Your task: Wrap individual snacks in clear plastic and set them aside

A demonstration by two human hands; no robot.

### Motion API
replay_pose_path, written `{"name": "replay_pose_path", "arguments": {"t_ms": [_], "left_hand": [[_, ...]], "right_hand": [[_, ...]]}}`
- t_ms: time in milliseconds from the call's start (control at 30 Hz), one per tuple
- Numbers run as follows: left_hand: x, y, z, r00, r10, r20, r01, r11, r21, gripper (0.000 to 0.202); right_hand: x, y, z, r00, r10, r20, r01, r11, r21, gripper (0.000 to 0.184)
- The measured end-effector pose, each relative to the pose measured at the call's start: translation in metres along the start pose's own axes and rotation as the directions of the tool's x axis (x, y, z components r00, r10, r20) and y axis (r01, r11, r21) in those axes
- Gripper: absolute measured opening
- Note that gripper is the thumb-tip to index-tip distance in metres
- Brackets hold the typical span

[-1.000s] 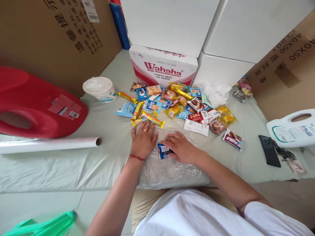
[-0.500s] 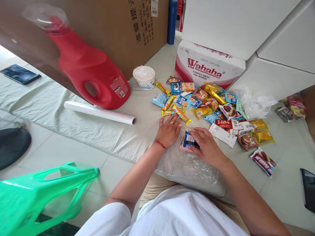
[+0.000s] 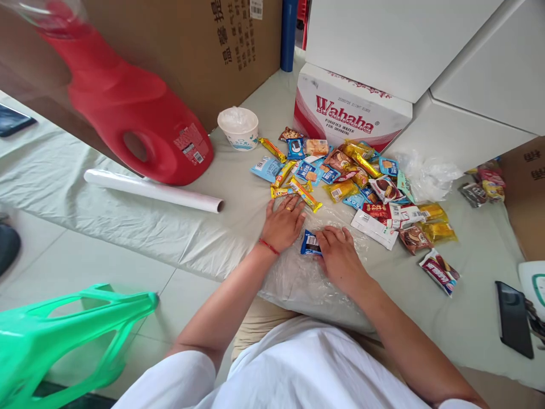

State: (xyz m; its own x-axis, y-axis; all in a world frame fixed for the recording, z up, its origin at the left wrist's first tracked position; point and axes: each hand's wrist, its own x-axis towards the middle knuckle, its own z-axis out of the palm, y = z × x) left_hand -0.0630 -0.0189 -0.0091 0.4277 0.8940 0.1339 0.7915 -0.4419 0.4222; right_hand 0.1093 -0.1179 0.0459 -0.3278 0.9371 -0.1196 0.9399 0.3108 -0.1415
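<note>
My left hand lies flat with its fingers stretched out on the clear plastic bag, just short of a yellow wrapped snack bar. My right hand has its fingers and thumb round the right part of a small blue snack packet, which rests on the plastic with its barcode facing up. The far end of the packet is hidden under the fingers. Beyond both hands is a loose pile of wrapped snacks, among them a white-and-red packet and a light blue packet.
A Wahaha carton stands behind the pile. To the left are a paper tub, a red jug and a white roll. A crumpled clear bag and a phone lie right. A green stool stands lower left.
The blue packet has shifted slightly left and sits lower on the plastic; the pink piece beneath it is now out of sight. My left hand stays in place. The whole view has swung right.
</note>
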Motion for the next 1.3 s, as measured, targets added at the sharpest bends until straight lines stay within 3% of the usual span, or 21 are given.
{"name": "replay_pose_path", "arguments": {"t_ms": [267,400,567,733,800,933,1000,1100,1167,1233,1300], "left_hand": [[0.000,0.001,0.001,1.000,-0.027,0.014,0.028,0.999,-0.031,0.052],[0.000,0.000,0.001,0.999,-0.039,-0.006,0.039,0.996,-0.075,0.053],[0.000,-0.004,0.001,0.998,-0.051,-0.043,0.046,0.991,-0.126,0.053],[-0.001,-0.015,0.001,0.991,-0.070,-0.113,0.036,0.961,-0.275,0.054],[0.000,-0.018,0.001,0.985,-0.061,-0.159,0.007,0.948,-0.318,0.053],[0.003,-0.021,0.001,0.966,-0.019,-0.259,-0.081,0.924,-0.373,0.049],[0.002,-0.020,-0.001,0.945,-0.038,-0.326,-0.094,0.920,-0.380,0.045],[-0.002,-0.016,-0.009,0.904,-0.059,-0.424,-0.113,0.923,-0.369,0.036],[-0.006,-0.013,-0.016,0.892,-0.028,-0.451,-0.158,0.915,-0.371,0.031],[-0.011,-0.010,-0.023,0.905,0.018,-0.426,-0.210,0.889,-0.407,0.027],[-0.015,-0.007,-0.028,0.924,0.066,-0.377,-0.249,0.851,-0.462,0.025]], "right_hand": [[-0.004,0.031,-0.013,0.996,0.017,-0.089,-0.016,1.000,0.014,0.047],[0.000,0.025,-0.012,0.989,-0.059,-0.139,0.067,0.997,0.048,0.052],[0.008,0.006,0.010,0.997,-0.063,-0.044,0.065,0.997,0.052,0.060],[0.014,0.030,-0.004,0.987,-0.067,-0.145,0.097,0.972,0.216,0.069],[0.024,0.048,-0.017,0.987,0.022,-0.160,0.017,0.972,0.236,0.054],[0.059,0.069,-0.028,0.994,0.087,-0.066,-0.081,0.993,0.081,0.029],[0.077,0.066,-0.026,0.994,0.076,-0.082,-0.072,0.996,0.043,0.032],[0.103,0.053,-0.019,0.992,0.053,-0.117,-0.053,0.999,0.010,0.054],[0.119,0.046,-0.017,0.996,0.050,-0.076,-0.051,0.999,-0.005,0.044],[0.133,0.047,-0.021,0.997,0.072,-0.042,-0.072,0.997,-0.008,0.031],[0.144,0.056,-0.029,0.991,0.108,-0.073,-0.109,0.994,-0.012,0.031]]}}
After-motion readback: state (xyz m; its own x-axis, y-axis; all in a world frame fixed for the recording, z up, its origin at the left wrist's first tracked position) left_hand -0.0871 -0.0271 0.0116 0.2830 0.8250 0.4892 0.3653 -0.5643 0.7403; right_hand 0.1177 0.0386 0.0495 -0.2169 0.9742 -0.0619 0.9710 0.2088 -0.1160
